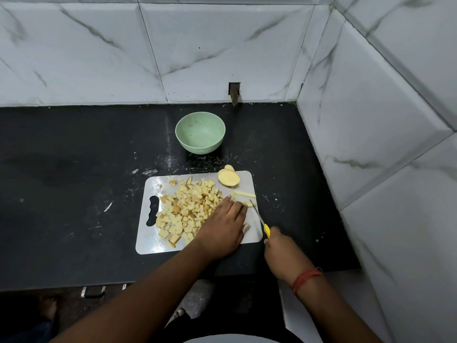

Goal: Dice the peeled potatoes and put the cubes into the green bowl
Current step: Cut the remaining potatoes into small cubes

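Observation:
A pale cutting board (247, 179) lies on the black counter, heaped with several potato cubes (188, 209). A peeled potato half (228, 179) sits at the board's far right corner, with potato strips (244, 194) just in front of it. My left hand (222, 226) rests palm down on the board, fingers laid over pieces near the strips. My right hand (279, 248) grips a yellow-handled knife (258, 217), blade pointing at the strips. The green bowl (200, 136) stands empty behind the board.
Tiled walls close off the back and the right side of the counter (74, 181). A dark cut-out (234, 92) sits in the back wall above the bowl. The counter's front edge runs just below the board.

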`<state>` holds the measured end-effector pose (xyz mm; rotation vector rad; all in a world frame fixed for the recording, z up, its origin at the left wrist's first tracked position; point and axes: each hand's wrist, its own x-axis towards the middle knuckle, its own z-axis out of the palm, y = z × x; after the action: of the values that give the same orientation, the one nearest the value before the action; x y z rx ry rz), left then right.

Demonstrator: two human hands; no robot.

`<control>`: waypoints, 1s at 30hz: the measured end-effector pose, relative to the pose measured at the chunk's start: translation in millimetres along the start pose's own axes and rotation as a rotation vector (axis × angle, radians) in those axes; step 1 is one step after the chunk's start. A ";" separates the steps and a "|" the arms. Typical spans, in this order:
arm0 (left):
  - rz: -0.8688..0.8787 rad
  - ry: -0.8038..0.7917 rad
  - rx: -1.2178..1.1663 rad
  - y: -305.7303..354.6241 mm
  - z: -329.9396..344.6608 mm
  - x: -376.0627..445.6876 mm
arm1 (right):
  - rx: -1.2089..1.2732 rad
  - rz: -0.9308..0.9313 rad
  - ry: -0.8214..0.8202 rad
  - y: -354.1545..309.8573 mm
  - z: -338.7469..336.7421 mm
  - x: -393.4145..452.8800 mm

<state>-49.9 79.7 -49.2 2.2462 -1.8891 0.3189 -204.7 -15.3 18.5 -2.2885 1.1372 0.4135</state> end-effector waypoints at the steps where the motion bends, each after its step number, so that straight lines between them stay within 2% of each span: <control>1: -0.006 0.008 0.010 0.6 -0.4 -0.5 | -0.004 0.010 -0.010 -1.0 0.6 2.0; 6: -0.038 -0.001 -0.016 3.1 -3.7 4.1 | -0.003 0.064 -0.085 -7.2 6.7 11.4; 14: -0.046 -0.046 0.000 5.0 -3.2 3.3 | -0.008 0.074 -0.086 10.1 19.7 -8.3; 19: -0.036 0.000 -0.014 3.2 0.9 -0.1 | 0.018 0.013 0.004 -0.8 8.5 -4.2; 27: -0.053 -0.027 -0.067 1.3 3.5 -1.3 | -0.022 0.043 -0.087 -5.6 14.8 6.5; 30: -0.060 -0.047 -0.077 2.2 2.5 -1.0 | -0.027 0.035 -0.073 5.6 18.4 -3.2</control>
<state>-52.2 79.5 -51.9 2.2733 -1.8201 0.1829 -211.7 -5.1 3.4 -2.2602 1.1433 0.5248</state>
